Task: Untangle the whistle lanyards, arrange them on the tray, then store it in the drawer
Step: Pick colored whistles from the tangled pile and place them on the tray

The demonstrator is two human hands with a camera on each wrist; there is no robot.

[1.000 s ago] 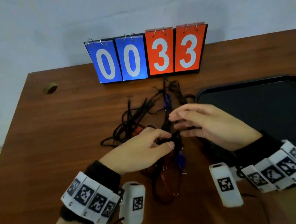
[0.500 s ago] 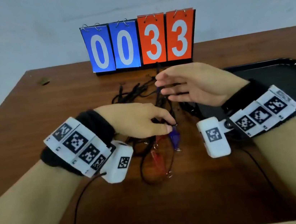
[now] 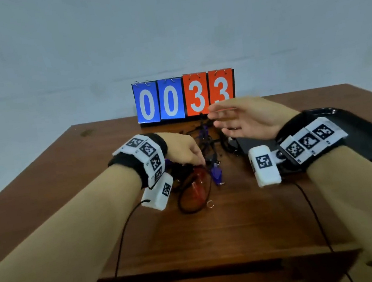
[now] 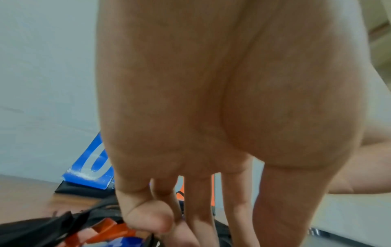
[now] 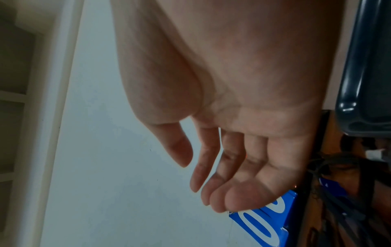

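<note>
A tangle of black whistle lanyards (image 3: 206, 143) lies mid-table, with a red whistle (image 3: 196, 183) and a blue whistle (image 3: 216, 174) at its near end. My left hand (image 3: 198, 162) reaches down into the tangle and pinches cords beside the red whistle (image 4: 105, 230); its fingertips are hidden in the left wrist view. My right hand (image 3: 215, 118) hovers above the tangle's far end, fingers loosely spread and thumb apart (image 5: 201, 175). One cord rises toward its fingertips; I cannot tell whether they touch. The black tray (image 3: 356, 132) sits at the right.
A flip scoreboard (image 3: 185, 97) reading 0033 stands at the back edge against the wall. A loose key ring (image 3: 210, 204) lies near the front of the tangle. Wrist-camera cables trail over the wooden table (image 3: 239, 228) toward me.
My right hand has risen from the tangle toward the scoreboard and its fingers have spread. My left hand has stayed low on the cords. The head view has tilted upward.
</note>
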